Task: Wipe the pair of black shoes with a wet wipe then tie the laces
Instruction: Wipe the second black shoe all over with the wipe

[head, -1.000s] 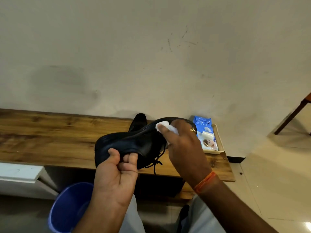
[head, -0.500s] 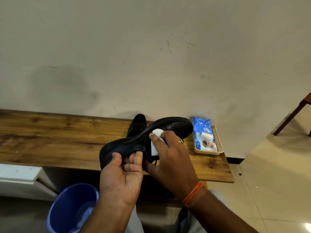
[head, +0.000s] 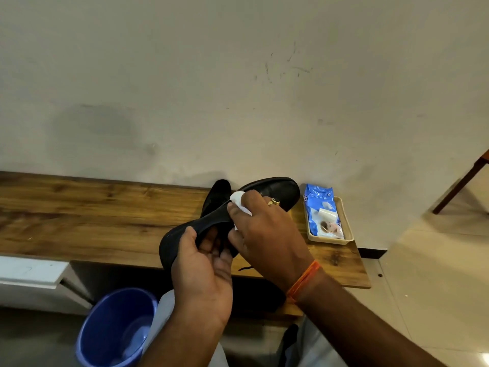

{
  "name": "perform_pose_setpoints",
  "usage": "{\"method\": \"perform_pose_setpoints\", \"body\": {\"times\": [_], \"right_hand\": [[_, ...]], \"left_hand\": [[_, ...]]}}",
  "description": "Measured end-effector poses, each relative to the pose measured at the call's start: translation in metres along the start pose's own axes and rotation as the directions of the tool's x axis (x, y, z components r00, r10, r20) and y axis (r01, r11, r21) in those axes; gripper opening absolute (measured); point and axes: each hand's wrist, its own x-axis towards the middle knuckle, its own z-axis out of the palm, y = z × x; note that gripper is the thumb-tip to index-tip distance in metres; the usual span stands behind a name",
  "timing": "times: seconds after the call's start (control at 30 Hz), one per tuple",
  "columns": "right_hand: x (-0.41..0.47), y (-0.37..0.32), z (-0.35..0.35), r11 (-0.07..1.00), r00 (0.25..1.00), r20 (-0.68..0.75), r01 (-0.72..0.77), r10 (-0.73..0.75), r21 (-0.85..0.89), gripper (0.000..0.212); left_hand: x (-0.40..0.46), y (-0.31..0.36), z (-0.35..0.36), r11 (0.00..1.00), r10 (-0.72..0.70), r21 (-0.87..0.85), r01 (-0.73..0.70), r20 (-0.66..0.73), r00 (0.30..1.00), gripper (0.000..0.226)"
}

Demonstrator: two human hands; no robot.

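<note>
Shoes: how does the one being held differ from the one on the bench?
The held shoe is up off the wooden bench, gripped by the left hand; the other shoe rests on the bench behind it, untouched. The right hand presses a white wipe on the held shoe; none touches the other shoe. The held shoe shows nearly whole, the other mostly hidden. Both are black.

black shoe [head: 275, 190], white wipe [head: 238, 198], blue bucket [head: 105, 332]

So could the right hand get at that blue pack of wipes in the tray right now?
Probably yes: the pack lies uncovered in its tray just beside the right hand, though that hand holds a wet wipe.
</note>
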Motion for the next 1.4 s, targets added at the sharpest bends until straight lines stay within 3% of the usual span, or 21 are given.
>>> {"method": "perform_pose_setpoints", "body": {"times": [0.13, 0.27, 0.37, 0.43, 0.6, 0.77, 0.9, 1.03, 1.13, 1.3, 1.4], "right_hand": [[0.003, 0.001, 0.001, 0.996, 0.995, 0.039, 0.092, -0.092, -0.008, 0.029], [0.002, 0.001, 0.002, 0.984, 0.982, 0.085, 0.165, -0.170, 0.063, 0.022], [0.000, 0.012, -0.005, 0.945, 0.989, 0.106, 0.064, -0.103, 0.322, 0.034], [-0.003, 0.019, -0.008, 0.915, 0.988, 0.151, -0.041, -0.022, 0.402, 0.044], [-0.003, 0.026, -0.002, 0.929, 1.000, 0.029, -0.021, 0.011, 0.369, 0.021], [0.000, 0.037, -0.010, 0.937, 0.998, 0.049, -0.044, 0.029, 0.347, 0.039], [0.006, 0.052, -0.010, 0.976, 0.999, 0.050, -0.007, -0.004, 0.219, 0.026], [0.012, 0.082, -0.017, 0.992, 0.991, -0.048, -0.122, 0.123, 0.027, 0.026], [0.013, 0.091, -0.022, 0.984, 0.977, -0.117, -0.174, 0.176, 0.030, 0.025], [0.003, 0.054, -0.016, 0.984, 0.998, -0.016, 0.069, -0.068, 0.164, 0.028], [0.005, 0.050, -0.015, 0.987, 0.997, 0.022, 0.071, -0.075, 0.145, 0.031]], "left_hand": [[-0.002, 0.000, 0.005, 0.986, -0.070, 0.158, 0.048, 0.134, 0.989, 0.036], [0.003, 0.001, 0.008, 0.964, -0.211, 0.206, 0.170, 0.199, 0.957, 0.040], [0.010, 0.004, 0.002, 0.964, -0.233, 0.167, 0.206, 0.156, 0.960, 0.038], [0.013, 0.006, -0.002, 0.963, -0.254, 0.137, 0.233, 0.169, 0.952, 0.041], [0.015, 0.006, -0.001, 0.958, -0.268, 0.157, 0.241, 0.179, 0.947, 0.047], [0.013, 0.011, 0.002, 0.957, -0.267, 0.168, 0.236, 0.193, 0.944, 0.046], [0.012, 0.013, 0.003, 0.957, -0.268, 0.166, 0.236, 0.210, 0.940, 0.048], [0.012, 0.015, 0.001, 0.960, -0.263, 0.159, 0.229, 0.241, 0.934, 0.046], [0.010, 0.015, 0.003, 0.962, -0.257, 0.156, 0.222, 0.259, 0.931, 0.045], [0.012, 0.015, 0.007, 0.961, -0.265, 0.154, 0.231, 0.258, 0.929, 0.047], [0.013, 0.014, 0.006, 0.959, -0.268, 0.166, 0.231, 0.258, 0.928, 0.048]]}}
